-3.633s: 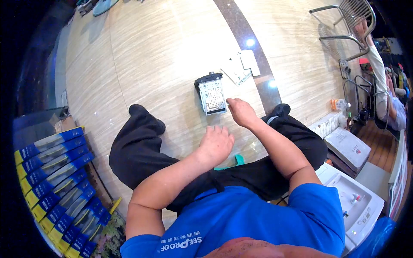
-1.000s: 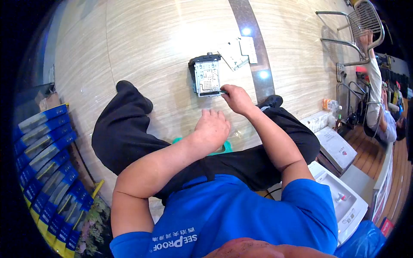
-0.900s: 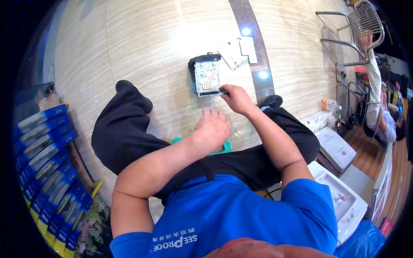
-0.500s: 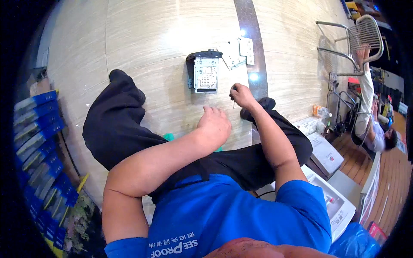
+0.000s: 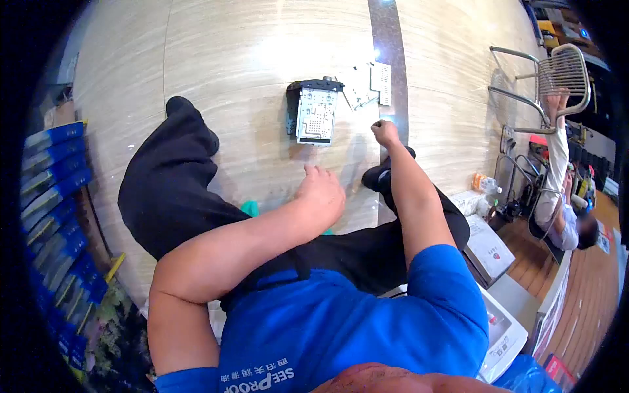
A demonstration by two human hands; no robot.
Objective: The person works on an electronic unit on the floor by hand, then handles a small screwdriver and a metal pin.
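A boxy metal electronic unit [image 5: 316, 119] with a perforated plate and a black end piece lies on the tiled floor. Just below it, my left hand [image 5: 321, 191] is empty, its fingers loosely apart and not touching the unit. To the right, beside the dark floor strip, is my right hand [image 5: 385, 133], its fingers pinched together. Whatever small thing may be between those fingertips is too small to make out. Flat pale pieces [image 5: 362, 85] lie on the floor up and right of the unit, touching or near its corner.
Dark-trousered legs [image 5: 177, 177] flank the unit. Blue packages [image 5: 56, 177] line the left side. A metal chair [image 5: 562, 75], a bottle [image 5: 485, 183], a white box [image 5: 490, 249] and a seated person [image 5: 557, 216] are at the right. Green material [image 5: 249, 208] shows under my left forearm.
My right hand has moved away from the unit's lower right corner, out to the right; a small thin object seen at its fingers earlier is no longer distinct. My left hand stays below the unit.
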